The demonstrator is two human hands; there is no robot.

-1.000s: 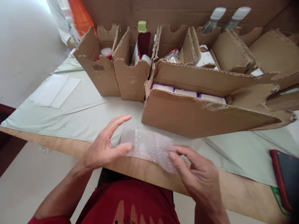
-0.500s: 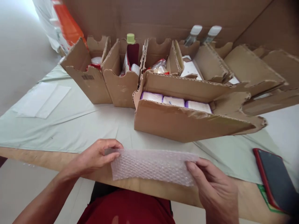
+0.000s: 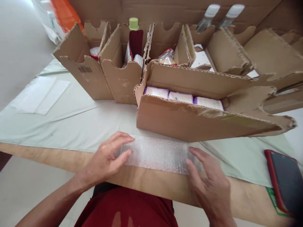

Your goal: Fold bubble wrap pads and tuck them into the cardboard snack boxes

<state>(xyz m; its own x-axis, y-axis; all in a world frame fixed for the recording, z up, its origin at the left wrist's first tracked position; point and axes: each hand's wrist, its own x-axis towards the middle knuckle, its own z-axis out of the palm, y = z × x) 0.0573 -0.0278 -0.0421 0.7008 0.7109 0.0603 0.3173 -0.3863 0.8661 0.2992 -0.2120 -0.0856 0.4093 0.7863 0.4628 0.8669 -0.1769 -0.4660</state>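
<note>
A strip of clear bubble wrap (image 3: 157,154) lies flat across the near edge of the wooden table (image 3: 151,184). My left hand (image 3: 107,159) rests on its left end with fingers stretched out flat. My right hand (image 3: 209,183) presses its right end, fingers extended and lying flat too. Neither hand grips anything. Just behind the wrap stands a long cardboard box (image 3: 201,118) holding three white packs with purple edges (image 3: 181,96).
Pale green sheets (image 3: 59,123) cover the table. Smaller cardboard bins (image 3: 104,74) at the back hold a dark bottle with a green cap (image 3: 134,37) and packets. Two capped bottles (image 3: 217,14) lean at the back right. A red-cased phone (image 3: 285,181) lies at the right.
The bubble wrap, held up and stretched between both hands half a second ago, now lies flat on the table. Both hands have opened and press on its ends.
</note>
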